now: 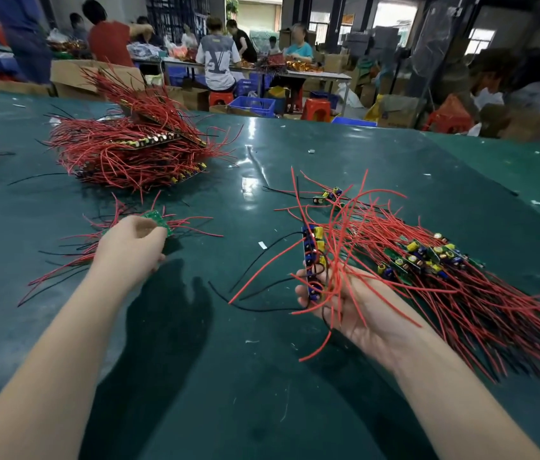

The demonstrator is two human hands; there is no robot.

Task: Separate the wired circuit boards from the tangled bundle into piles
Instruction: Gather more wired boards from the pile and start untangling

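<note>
Head view: the tangled bundle of green circuit boards with yellow and blue capacitors and long red wires [427, 260] lies on the dark green glossy table [262, 376] at right, fanning toward the near right edge. The right hand [344, 307], palm up at the bundle's near end, has its fingers curled round a narrow strip of boards seen edge-on [311, 257], with red and black leads draped over the palm. The left hand [132, 244] reaches to a small pile of wired boards [112, 234] at left and pinches a green board [157, 220] on top of it; its fingertips are hidden behind the knuckles. Further back sits a large stacked heap of wired boards bristling with red leads [129, 151].

Likely risks: the strip's leads look interlaced with the bundle, so lifting it away could drag neighbouring boards along or strain solder joints; loose wires could also snag and scatter the small pile.

Blue plastic crates [252, 104] stand on the floor beyond the table; their contents cannot be made out.
</note>
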